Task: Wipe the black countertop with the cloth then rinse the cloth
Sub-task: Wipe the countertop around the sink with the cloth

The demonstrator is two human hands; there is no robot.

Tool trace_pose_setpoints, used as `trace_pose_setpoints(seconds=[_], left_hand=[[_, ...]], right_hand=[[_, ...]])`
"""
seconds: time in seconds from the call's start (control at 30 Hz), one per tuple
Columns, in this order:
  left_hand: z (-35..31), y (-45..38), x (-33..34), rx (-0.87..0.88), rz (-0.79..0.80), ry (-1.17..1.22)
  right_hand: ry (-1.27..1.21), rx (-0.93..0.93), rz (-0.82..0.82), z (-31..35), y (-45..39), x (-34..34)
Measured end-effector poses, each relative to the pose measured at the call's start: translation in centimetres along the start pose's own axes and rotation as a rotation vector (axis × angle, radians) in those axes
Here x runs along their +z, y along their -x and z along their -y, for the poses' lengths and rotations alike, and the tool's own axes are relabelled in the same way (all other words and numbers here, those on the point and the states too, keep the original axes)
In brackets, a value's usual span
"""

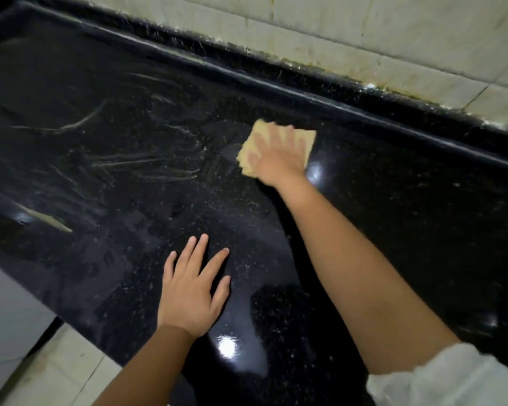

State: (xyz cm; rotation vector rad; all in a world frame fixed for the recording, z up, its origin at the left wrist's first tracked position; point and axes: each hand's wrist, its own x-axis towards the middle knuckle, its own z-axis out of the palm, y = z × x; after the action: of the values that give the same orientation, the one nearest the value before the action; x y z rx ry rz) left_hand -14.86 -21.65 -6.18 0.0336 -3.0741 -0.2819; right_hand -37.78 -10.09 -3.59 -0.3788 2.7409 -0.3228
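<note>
left hand [189,291] nearest, flat on the black worktop [115,177] close to its front edge, fingers straight and spread, holding nothing. white sleeve [440,376] at lower right, bare forearm reaching away from it. bright light glints on the wet surface beside the left wrist. pale smears and streaks across the middle and left of the worktop. further back, right hand [279,155] lies palm down on the tan cloth [305,142], fingers straight, pressing it flat against the worktop near the raised back rim [276,83]. hand slightly blurred. stained pale tiled wall [393,30] behind the rim.
</note>
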Motion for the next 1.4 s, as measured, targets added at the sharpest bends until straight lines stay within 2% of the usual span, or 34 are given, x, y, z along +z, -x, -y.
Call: trace_pose_setpoints(seconds=[0.1,0.2,0.27,0.33,0.43,0.53,0.6,0.77,0.93,1.07,1.17,1.23,1.27,1.4], left_hand=[[0.0,0.0,0.1,-0.013,0.004,0.009],[0.0,0.1,0.0,-0.02,0.01,0.014],[0.0,0.1,0.0,-0.017,0.01,0.014],[0.0,0.2,0.0,-0.02,0.01,0.025],[-0.2,0.1,-0.1,-0.032,0.019,0.023],[-0.3,0.1,-0.1,-0.042,0.046,0.023],[-0.1,0.1,-0.2,-0.042,0.064,0.028],[0.0,0.1,-0.3,-0.034,0.068,0.02],[0.1,0.2,-0.2,-0.04,0.043,0.021],[0.0,0.2,0.0,-0.04,0.03,0.021],[0.1,0.1,0.1,-0.038,0.015,0.021],[0.1,0.2,0.1,-0.04,0.017,0.024],[0.0,0.2,0.0,-0.042,0.023,0.025],[0.0,0.2,0.0,-0.043,0.054,0.017]], right_hand=[[0.045,-0.225,0.073,1.0,4.6,2.0],[0.127,-0.276,0.102,-2.5,10.9,3.1],[0.175,-0.181,0.135,-6.0,14.3,3.0],[0.165,0.008,0.112,-9.5,15.9,2.3],[0.092,0.244,0.039,-11.9,14.3,0.4],[0.039,0.312,-0.051,-10.7,9.3,-0.9],[0.024,0.298,-0.052,-8.9,5.2,-1.5],[0.052,0.094,0.039,-1.4,-2.5,-1.9],[0.158,-0.267,0.11,4.8,-1.0,1.0],[0.243,-0.501,0.168,2.5,3.8,2.2],[0.287,-0.624,-0.016,-2.9,8.1,3.1],[0.316,-0.517,-0.029,-7.1,10.8,3.1],[0.322,-0.43,0.015,-9.2,11.9,2.8],[0.175,0.002,0.057,-14.9,13.0,0.0]])
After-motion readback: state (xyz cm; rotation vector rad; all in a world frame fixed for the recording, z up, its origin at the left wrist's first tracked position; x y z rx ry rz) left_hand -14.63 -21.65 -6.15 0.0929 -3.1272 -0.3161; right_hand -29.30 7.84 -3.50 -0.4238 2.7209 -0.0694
